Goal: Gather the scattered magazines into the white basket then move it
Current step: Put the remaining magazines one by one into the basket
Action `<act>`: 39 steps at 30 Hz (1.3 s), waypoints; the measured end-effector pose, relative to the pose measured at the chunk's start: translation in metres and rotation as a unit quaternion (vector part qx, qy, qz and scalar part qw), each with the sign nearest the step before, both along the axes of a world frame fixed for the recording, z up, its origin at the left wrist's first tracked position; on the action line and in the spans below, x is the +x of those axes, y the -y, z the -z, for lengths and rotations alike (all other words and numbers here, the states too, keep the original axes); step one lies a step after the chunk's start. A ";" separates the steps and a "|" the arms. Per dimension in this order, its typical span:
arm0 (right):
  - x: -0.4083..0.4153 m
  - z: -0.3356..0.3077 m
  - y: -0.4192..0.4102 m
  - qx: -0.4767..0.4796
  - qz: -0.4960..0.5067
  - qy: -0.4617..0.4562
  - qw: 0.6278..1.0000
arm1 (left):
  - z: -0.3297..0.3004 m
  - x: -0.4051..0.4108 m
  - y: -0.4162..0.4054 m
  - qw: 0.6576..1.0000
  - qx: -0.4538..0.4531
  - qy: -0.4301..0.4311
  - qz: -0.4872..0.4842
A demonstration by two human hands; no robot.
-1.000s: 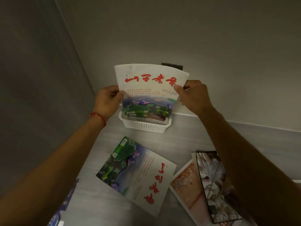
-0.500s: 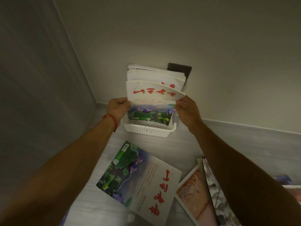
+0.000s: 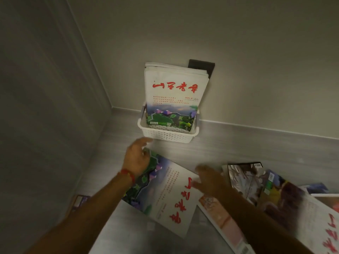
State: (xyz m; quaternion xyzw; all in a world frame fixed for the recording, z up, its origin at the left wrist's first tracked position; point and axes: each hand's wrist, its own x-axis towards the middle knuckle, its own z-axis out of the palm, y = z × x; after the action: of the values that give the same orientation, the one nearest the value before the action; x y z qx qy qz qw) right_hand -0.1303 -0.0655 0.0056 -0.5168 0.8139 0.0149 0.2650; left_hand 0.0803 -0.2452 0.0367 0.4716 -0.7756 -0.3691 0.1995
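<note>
Since the earlier frame both hands have let go of the red-titled magazine (image 3: 174, 99), which now stands upright in the white basket (image 3: 167, 135) at the front of a stack of other issues, and the hands have come back toward the person over the floor (image 3: 229, 143). The basket sits on the floor against the rear wall, near the left corner, with a dark wall plate (image 3: 203, 66) showing behind the stack. The left hand (image 3: 136, 157), a red cord at its wrist, hovers with fingers spread and released just above the far corner of a second red-titled magazine (image 3: 165, 193) lying flat on the floor in front of the basket; contact cannot be confirmed. The right hand (image 3: 211, 180) is blurred, fingers open and grasping nothing, above that magazine's right edge. To the right lie further scattered magazines: an orange-covered one (image 3: 222, 224) partly beneath the right forearm, a dark illustrated one (image 3: 245, 180), and a white issue with red lettering (image 3: 326, 230) at the frame's right edge. Another item (image 3: 79, 200) lies at the left, beside the left forearm, too dim to identify.
</note>
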 end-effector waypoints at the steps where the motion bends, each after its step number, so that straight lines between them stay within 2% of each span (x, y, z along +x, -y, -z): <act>1: 0.009 0.010 -0.009 0.003 -0.006 -0.048 0.999 | 0.008 0.005 -0.016 0.999 -0.017 0.041 0.029; 3: 0.027 0.022 -0.019 0.001 0.003 -0.086 0.996 | 0.022 0.014 -0.045 0.993 0.001 0.093 0.070; 5: 0.037 0.026 -0.020 -0.006 0.044 -0.085 0.995 | 0.032 0.020 -0.066 0.992 0.037 0.091 0.082; 8: 0.037 0.017 -0.016 -0.039 0.043 -0.104 0.993 | 0.038 0.022 -0.081 0.987 0.007 0.120 0.105; 10: 0.033 0.008 -0.015 -0.092 0.040 -0.032 0.994 | 0.022 0.020 -0.087 0.987 0.004 0.098 0.131; 12: 0.030 -0.004 -0.016 -0.159 0.075 0.107 0.979 | 0.012 0.013 -0.086 0.985 -0.016 0.096 0.145; 14: 0.028 -0.019 -0.021 -0.213 0.109 0.226 0.944 | 0.000 0.003 -0.081 0.968 -0.080 0.162 0.174; 17: 0.017 -0.043 -0.026 -0.257 0.117 0.284 0.916 | -0.023 -0.007 -0.076 0.932 -0.159 0.242 0.219; 20: -0.004 -0.069 -0.026 -0.289 0.104 0.298 0.904 | -0.049 -0.013 -0.071 0.903 -0.201 0.296 0.236; 22: -0.021 -0.089 -0.027 -0.297 0.084 0.316 0.897 | -0.067 -0.016 -0.068 0.914 -0.188 0.274 0.233; 24: -0.034 -0.110 -0.027 -0.328 0.091 0.346 0.874 | -0.081 -0.020 -0.071 0.941 -0.142 0.216 0.219; 26: -0.048 -0.126 -0.028 -0.370 0.125 0.369 0.844 | -0.089 -0.024 -0.082 0.970 -0.093 0.126 0.184; 29: -0.072 -0.134 -0.040 -0.424 0.173 0.317 0.830 | -0.098 -0.034 -0.101 0.996 0.004 -0.013 0.089; 32: -0.092 -0.118 -0.056 -0.416 0.273 0.274 0.823 | -0.105 -0.039 -0.110 0.983 0.109 -0.146 0.002; 34: -0.093 -0.100 -0.058 -0.335 0.349 0.402 0.778 | -0.110 -0.039 -0.113 0.969 0.157 -0.192 0.002; 36: -0.079 -0.088 -0.061 -0.261 0.356 0.529 0.725 | -0.115 -0.040 -0.115 0.954 0.199 -0.222 0.015; 39: -0.057 -0.080 -0.056 -0.278 0.314 0.571 0.706 | -0.118 -0.041 -0.111 0.943 0.229 -0.240 0.015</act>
State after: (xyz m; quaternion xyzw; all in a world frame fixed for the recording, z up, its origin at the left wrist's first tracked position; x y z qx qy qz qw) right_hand -0.1868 -0.0090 0.0851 -0.1912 0.5896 -0.5940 0.5128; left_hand 0.0393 -0.1343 0.1548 0.3906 -0.6063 -0.6416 0.2611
